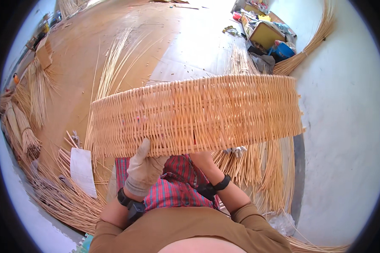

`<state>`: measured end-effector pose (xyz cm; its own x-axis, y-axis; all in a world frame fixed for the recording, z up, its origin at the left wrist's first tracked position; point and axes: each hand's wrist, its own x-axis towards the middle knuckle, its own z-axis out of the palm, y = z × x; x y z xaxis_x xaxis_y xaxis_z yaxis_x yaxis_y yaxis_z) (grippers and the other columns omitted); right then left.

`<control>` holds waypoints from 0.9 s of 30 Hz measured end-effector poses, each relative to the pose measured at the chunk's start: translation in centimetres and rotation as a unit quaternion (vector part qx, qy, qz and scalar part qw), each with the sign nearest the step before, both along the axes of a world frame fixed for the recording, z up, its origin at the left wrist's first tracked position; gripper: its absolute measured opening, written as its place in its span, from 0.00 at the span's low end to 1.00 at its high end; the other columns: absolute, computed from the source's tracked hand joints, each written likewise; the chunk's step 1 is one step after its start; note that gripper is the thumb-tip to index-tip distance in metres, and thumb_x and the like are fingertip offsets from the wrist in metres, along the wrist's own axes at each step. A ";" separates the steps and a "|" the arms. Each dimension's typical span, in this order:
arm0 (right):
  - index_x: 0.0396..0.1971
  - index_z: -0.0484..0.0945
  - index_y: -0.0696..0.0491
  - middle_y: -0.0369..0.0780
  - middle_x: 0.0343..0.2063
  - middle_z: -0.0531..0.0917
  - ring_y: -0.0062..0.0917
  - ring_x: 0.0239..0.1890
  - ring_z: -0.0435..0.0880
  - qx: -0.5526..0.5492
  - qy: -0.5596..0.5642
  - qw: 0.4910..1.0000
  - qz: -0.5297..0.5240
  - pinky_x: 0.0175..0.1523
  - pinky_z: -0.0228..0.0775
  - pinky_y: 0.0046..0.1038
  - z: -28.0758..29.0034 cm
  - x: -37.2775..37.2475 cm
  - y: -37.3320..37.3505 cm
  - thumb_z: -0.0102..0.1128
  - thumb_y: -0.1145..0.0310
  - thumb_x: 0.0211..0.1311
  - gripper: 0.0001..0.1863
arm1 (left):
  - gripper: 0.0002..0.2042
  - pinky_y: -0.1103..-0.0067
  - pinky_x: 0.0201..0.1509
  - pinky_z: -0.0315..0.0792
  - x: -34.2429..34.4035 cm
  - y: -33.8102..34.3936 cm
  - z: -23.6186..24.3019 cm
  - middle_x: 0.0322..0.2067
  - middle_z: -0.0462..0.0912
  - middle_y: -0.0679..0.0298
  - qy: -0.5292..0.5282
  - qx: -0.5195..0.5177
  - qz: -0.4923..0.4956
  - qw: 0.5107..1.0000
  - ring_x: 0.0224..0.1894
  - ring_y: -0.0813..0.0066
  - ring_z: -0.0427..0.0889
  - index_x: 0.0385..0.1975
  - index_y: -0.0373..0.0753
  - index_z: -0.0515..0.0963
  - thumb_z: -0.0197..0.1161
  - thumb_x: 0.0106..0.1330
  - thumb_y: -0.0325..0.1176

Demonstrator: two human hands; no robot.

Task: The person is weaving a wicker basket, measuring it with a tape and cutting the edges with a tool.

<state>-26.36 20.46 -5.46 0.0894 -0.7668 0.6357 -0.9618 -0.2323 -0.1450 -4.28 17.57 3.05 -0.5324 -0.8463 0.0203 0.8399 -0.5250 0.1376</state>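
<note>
A long, curved panel of woven pale cane [198, 111] spans the view above my lap, held on edge. My left hand [145, 166], in a pale glove, grips its lower left part, thumb on the near face and the other fingers partly hidden by the weave. My right hand [200, 160], bare, reaches behind the panel at its lower middle; its fingers are hidden. Beneath both hands is red-and-blue checked cloth [177, 189] over my lap.
Bundles of long cane lie at the left [63, 202] and right [274, 173]. A white sheet [80, 170] rests on the left bundle. A cluttered heap with a blue container [283, 50] stands at the back right, beside a pale wall [342, 147] along the right.
</note>
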 end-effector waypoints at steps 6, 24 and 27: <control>0.50 0.82 0.57 0.55 0.50 0.84 0.51 0.53 0.82 0.604 -0.246 0.747 -0.129 0.61 0.73 0.42 9.0 -2.1 0.9 0.64 0.52 0.66 0.24 | 0.26 0.51 0.73 0.74 0.0 0.0 -1.2 0.72 0.68 0.47 -0.001 0.043 0.036 0.998 0.72 0.50 0.72 0.75 0.35 0.58 0.54 0.81 0.32; 0.55 0.71 0.56 0.50 0.61 0.80 0.33 0.60 0.82 0.290 -0.745 0.579 0.160 0.60 0.76 0.34 4.5 -0.9 5.2 0.57 0.73 0.71 0.15 | 0.35 0.80 0.32 0.81 3.8 3.3 -8.8 0.41 0.86 0.57 -0.342 0.151 -0.312 0.873 0.35 0.68 0.87 0.56 0.33 0.78 0.64 0.69 0.63; 0.54 0.72 0.58 0.52 0.64 0.78 0.35 0.62 0.81 0.307 -0.736 0.590 0.124 0.60 0.79 0.36 3.8 -0.9 4.0 0.57 0.75 0.71 0.14 | 0.21 0.81 0.26 0.78 3.3 1.3 -1.4 0.32 0.85 0.63 -0.518 -0.125 -0.445 0.720 0.33 0.78 0.86 0.42 0.37 0.83 0.62 0.77 0.53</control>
<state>-27.30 24.44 -1.69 -0.0560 -0.9724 -0.2267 0.3649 0.1914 -0.9112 -0.98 18.91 1.65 -0.7007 -0.1987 -0.6852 -0.4357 -0.6414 0.6315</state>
